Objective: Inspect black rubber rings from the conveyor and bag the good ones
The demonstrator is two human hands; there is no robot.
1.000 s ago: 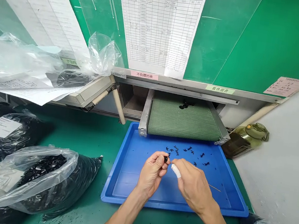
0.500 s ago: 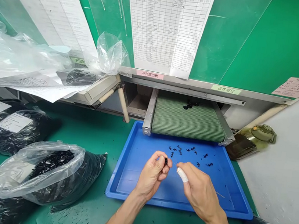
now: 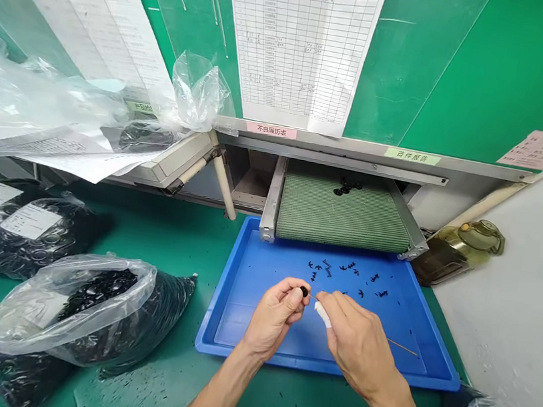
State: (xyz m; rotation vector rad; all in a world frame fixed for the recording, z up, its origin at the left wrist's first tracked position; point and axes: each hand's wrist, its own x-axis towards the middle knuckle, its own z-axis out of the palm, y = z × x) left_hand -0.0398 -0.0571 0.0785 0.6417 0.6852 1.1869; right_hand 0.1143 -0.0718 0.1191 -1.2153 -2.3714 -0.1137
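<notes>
My left hand [image 3: 273,318] is closed on a small black rubber part [image 3: 304,292] above the blue plastic tray [image 3: 245,321]. A very thin wire [image 3: 311,296] runs from that part toward my right hand [image 3: 357,343], whose fingertips are right next to it. White tape or a finger cot [image 3: 322,314] covers one right finger. I cannot tell whether those fingers pinch the wire. Several small black parts [image 3: 347,271] lie scattered in the tray, and a thin tan stick [image 3: 403,347] lies by my right hand.
A green mesh conveyor belt [image 3: 345,214] carrying black parts ends above the tray's far rim. Labelled plastic bags of black parts [image 3: 99,314] sit on the green bench to the left. An olive bottle [image 3: 459,250] stands to the right, beside a white board [image 3: 515,298].
My right fingertips have moved back toward the black part after parting from it half a second ago. The view has shifted slightly as my head moved.
</notes>
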